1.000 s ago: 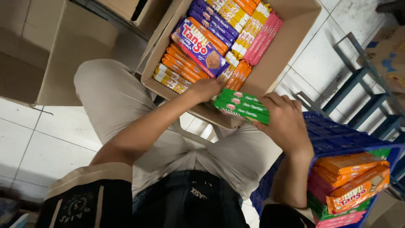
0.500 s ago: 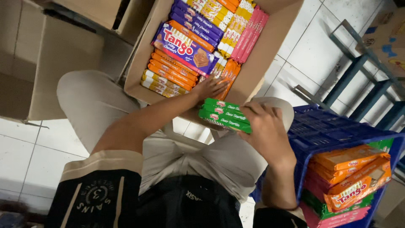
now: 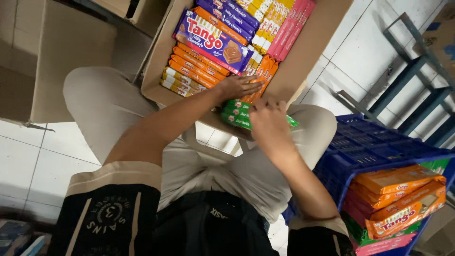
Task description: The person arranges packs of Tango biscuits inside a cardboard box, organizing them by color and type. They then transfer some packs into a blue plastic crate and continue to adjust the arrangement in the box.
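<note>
- Your right hand [image 3: 268,124] grip is clamped on the stack of green wafer packets [image 3: 235,114], at the near rim of the brown cardboard box [image 3: 303,57].
- Your left hand [image 3: 239,86], fingers apart, rests flat on the upright orange wafer packets [image 3: 261,78] inside; box at 12 o'clock nearly full.
- Blue plastic crate [image 3: 369,151] at 4 o'clock: some packets remain.

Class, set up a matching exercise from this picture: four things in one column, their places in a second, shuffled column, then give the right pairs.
Things:
1. green packs
2. large purple pack
3. blue crate
4. left hand

Places:
A. lying flat on top of the packs in the cardboard box
B. on the floor at the person's right side
C. under the right hand, at the box's near edge
D. resting on the orange packs in the box

Pairs: 1-C, 2-A, 3-B, 4-D
</note>
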